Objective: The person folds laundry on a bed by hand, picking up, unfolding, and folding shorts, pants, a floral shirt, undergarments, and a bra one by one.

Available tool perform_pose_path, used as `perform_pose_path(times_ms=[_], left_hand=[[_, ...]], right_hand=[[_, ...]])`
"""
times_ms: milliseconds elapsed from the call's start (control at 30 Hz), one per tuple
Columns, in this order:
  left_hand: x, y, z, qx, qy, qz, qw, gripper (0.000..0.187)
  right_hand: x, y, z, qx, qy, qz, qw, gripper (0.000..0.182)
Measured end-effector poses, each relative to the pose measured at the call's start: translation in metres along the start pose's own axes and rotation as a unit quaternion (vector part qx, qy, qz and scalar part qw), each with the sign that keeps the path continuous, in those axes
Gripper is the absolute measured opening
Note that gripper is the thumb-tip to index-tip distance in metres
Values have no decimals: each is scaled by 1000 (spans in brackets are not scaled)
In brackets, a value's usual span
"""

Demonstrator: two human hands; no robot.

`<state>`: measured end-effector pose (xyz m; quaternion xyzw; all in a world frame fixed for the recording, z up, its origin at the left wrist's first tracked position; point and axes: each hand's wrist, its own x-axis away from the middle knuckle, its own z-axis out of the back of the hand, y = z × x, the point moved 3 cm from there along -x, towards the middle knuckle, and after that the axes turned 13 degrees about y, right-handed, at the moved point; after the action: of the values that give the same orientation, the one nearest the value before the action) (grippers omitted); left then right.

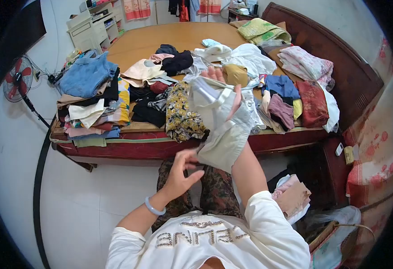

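Observation:
A pale off-white garment [225,134] hangs in front of me over the bed's near edge. My right hand [236,103] holds it up; the fingertips and thumb show past the cloth, while the palm and wrist are hidden behind it. Low at the garment's left edge is my left hand [181,172], its thumb and fingers apart and slightly blurred, with nothing held. Behind the garment lies a folded yellow-and-black floral cloth [183,112].
Folded clothes with jeans [86,74] on top are stacked at the bed's left. Dark clothes [149,112], white clothes [250,58] and a red folded cloth [312,104] lie across the bed [169,38]. A fan [18,78] stands left; a bag [335,237] sits lower right.

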<state>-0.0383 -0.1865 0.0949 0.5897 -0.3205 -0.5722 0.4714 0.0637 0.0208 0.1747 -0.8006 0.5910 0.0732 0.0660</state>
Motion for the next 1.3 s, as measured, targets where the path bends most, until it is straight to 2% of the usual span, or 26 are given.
perform_pose_path(times_ms=[33, 100, 133, 167, 200, 233, 267, 300, 367, 400, 500, 567, 600, 667, 700, 767, 800, 833, 900, 967, 1000, 1067, 1100, 1133, 1167, 1300], left_hand=[[-10, 4, -1, -48, 40, -46, 997, 61], [-22, 0, -6, -139, 21, -89, 986, 68], [-23, -14, -11, -88, -67, 27, 993, 69], [-22, -30, -16, -34, -155, 143, 977, 70], [-19, -34, -21, 20, -240, 254, 937, 71], [-14, -31, -21, 37, -278, 254, 926, 71], [-4, -24, -18, 54, -315, 254, 913, 71], [6, -14, -16, 71, -353, 253, 898, 71], [21, 18, -16, 357, -357, 238, 830, 70], [24, 26, -16, 430, -417, 227, 768, 75], [46, 57, -9, 561, -347, 275, 699, 83], [70, 5, 32, 496, -121, 293, 808, 95], [58, 16, 36, 665, -202, 172, 698, 103], [22, 16, 86, 659, -218, 90, 714, 103], [4, 16, 110, 656, -224, 49, 719, 103], [-20, 46, 104, 645, -46, 23, 763, 92], [-31, 61, 101, 621, 45, 17, 782, 87], [-35, 71, 97, 607, 166, 24, 777, 85], [-43, 65, 108, 605, 123, 41, 786, 83], [-47, 59, 114, 622, 60, 55, 779, 81], [-49, 57, 115, 639, 18, 59, 767, 81], [-53, 42, 119, 645, -46, 50, 761, 81], [-55, 26, 123, 645, -40, 64, 760, 82], [-55, 11, 126, 646, -34, 78, 759, 82], [-56, -3, 128, 646, -28, 93, 757, 82], [-60, -32, 130, 660, -6, 106, 744, 84]], right_hand=[[6, 5, -3, -1, 5, -22, 1000, 78], [18, 16, -12, -3, 15, -69, 998, 78], [24, 21, -18, 9, 28, -78, 997, 71], [26, 21, -21, 45, 23, -74, 996, 70], [28, 21, -23, 81, 19, -68, 994, 68], [31, 19, -26, 117, 14, -61, 991, 66], [36, 16, -30, 138, 9, -45, 989, 51], [28, 8, -25, 215, -31, -22, 976, 48], [4, -13, -7, 363, -104, 18, 926, 44], [2, -22, -10, 455, -71, 34, 887, 38], [2, -42, -3, 635, -98, 45, 765, 30], [11, -54, -11, 688, -95, 44, 718, 30], [12, -60, -11, 706, -101, 46, 699, 33], [12, -70, 1, 730, -88, 6, 677, 41], [17, -70, 7, 711, -89, -40, 696, 43], [36, -60, 16, 667, -96, -133, 727, 47], [53, -51, 19, 660, -19, -144, 737, 52], [59, -48, 45, 528, -36, -220, 820, 55], [88, -33, 52, 437, -35, -246, 864, 63], [115, -28, 53, 321, 21, -277, 905, 66], [122, -32, 71, 256, 1, -302, 918, 64], [139, -28, 67, 221, 20, -271, 936, 58], [147, -28, 67, 203, 31, -254, 945, 55], [144, -32, 91, 188, 28, -248, 950, 42], [148, -40, 112, 207, 40, -255, 944, 38], [166, -37, 112, 243, 88, -312, 914, 32]])
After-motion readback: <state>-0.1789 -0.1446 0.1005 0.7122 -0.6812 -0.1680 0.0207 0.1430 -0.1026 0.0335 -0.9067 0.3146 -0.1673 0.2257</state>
